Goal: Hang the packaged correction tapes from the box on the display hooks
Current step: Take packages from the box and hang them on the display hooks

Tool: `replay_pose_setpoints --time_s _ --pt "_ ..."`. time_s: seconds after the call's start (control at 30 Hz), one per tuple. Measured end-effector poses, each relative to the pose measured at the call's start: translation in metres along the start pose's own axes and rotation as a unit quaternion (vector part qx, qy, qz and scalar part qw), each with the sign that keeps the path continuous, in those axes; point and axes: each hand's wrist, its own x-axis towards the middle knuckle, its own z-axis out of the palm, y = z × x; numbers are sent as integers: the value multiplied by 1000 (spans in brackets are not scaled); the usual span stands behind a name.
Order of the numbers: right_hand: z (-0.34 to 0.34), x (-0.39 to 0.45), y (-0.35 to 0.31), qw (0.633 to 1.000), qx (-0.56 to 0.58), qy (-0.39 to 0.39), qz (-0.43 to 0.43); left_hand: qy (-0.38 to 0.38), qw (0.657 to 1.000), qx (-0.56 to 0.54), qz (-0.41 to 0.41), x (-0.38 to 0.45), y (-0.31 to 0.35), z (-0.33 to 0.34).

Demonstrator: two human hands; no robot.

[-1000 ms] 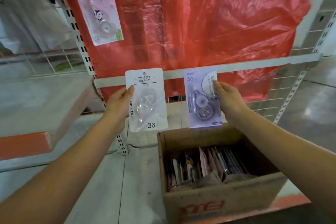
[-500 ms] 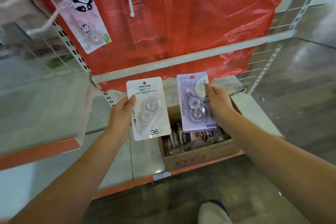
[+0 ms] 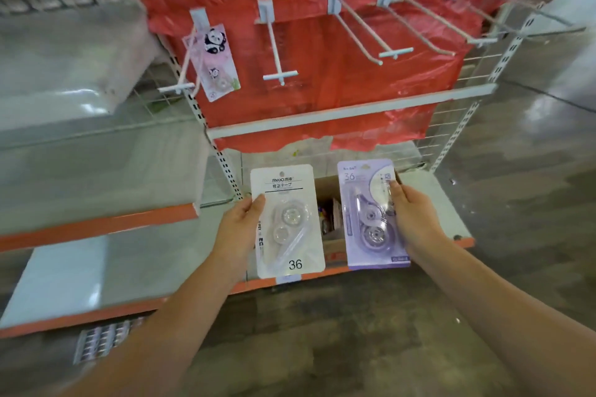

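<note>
Along the left side of the rack we note grey shelves [image 3: 96, 255] with orange front edges, one above the other. Just right of them a pink panda package [image 3: 214, 64] hangs on the leftmost display hook [image 3: 185, 68], against red plastic sheeting [image 3: 306, 100]. Further right, four more hooks [image 3: 279, 51] stick out from the upper rail and carry nothing.

Lower down, our left hand [image 3: 238, 229] grips a white correction tape package [image 3: 287, 222], thumb on its front near the left edge, fingers curled behind; the card is upright and marked "36" near its bottom. Between the two cards we see a slice of the cardboard box [image 3: 332, 235] on the bottom shelf, with more packages standing inside. Our right hand [image 3: 411, 219] grips a purple correction tape package [image 3: 367, 216] by its right edge, thumb on the front, fingers behind. Both cards are held side by side, apart, in front of the box and well below the hooks.
</note>
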Motion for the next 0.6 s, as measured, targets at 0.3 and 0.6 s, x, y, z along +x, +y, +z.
replay_pose_setpoints --time_s 0.3,0.6 --pt "-64 -78 -73 996 6 -15 -84 7 996 -48 78 -105 81 -14" --pt "-135 -138 -172 979 45 6 -199 33 982 -35 182 -187 193 -19"
